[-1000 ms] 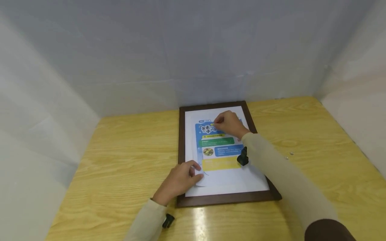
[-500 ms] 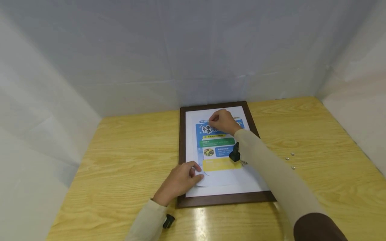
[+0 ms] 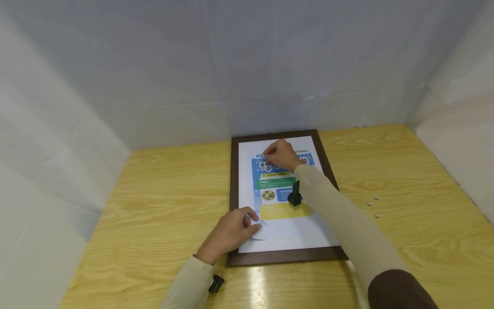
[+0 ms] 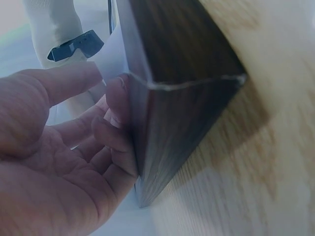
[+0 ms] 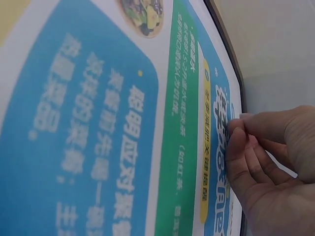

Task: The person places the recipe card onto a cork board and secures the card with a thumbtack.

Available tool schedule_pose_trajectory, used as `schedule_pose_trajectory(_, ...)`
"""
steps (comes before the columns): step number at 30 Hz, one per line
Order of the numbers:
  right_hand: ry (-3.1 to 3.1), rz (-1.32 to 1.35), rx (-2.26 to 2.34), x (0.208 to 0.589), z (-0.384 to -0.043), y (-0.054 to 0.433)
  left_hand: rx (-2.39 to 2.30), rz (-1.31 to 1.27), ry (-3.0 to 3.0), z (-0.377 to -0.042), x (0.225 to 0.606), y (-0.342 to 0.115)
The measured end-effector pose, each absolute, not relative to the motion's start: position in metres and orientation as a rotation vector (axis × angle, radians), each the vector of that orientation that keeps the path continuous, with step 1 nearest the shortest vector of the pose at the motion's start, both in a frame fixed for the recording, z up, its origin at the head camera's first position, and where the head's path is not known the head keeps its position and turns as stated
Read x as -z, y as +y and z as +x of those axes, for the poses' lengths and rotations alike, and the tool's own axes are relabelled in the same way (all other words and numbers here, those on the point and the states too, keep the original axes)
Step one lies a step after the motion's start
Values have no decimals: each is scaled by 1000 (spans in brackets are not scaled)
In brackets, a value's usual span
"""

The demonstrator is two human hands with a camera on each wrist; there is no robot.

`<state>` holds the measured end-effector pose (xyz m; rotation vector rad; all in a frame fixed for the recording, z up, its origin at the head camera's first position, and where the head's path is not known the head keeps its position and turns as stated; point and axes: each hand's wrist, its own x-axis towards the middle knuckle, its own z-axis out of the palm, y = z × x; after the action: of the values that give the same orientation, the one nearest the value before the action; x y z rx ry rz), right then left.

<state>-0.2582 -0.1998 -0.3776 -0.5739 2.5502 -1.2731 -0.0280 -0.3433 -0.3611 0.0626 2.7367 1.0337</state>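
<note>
A colourful printed poster (image 3: 283, 193) lies on the white board of a brown-framed picture frame (image 3: 289, 256). At the poster's lower left corner my left hand (image 3: 229, 229) rests with thumb and forefinger apart. The left wrist view shows its lower fingers bent against the edge of the frame (image 4: 182, 98). My right hand (image 3: 283, 155) is over the heading near the poster's top left. Its thumb and forefinger (image 5: 236, 132) pinch together at a small pale thing, mostly hidden by the fingertips. The lower left edge of the poster curls slightly.
Several small shiny pieces (image 3: 377, 216) lie on the wooden table (image 3: 166, 193) right of the frame. A pale sheet wall (image 3: 231, 64) stands behind the table, with more sheeting at both sides. My right sleeve (image 3: 347, 223) crosses the frame's right edge.
My right hand has moved left along the poster's heading, and its sleeve now covers less of the upper right. More shiny pieces show on the table. The left hand stays in place.
</note>
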Motion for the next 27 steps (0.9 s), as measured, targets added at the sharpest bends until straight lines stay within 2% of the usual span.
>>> schedule_pose_trajectory(27, 2575, -545, 1283, 373, -261, -208, -1065, 52, 2708, -24, 359, -338)
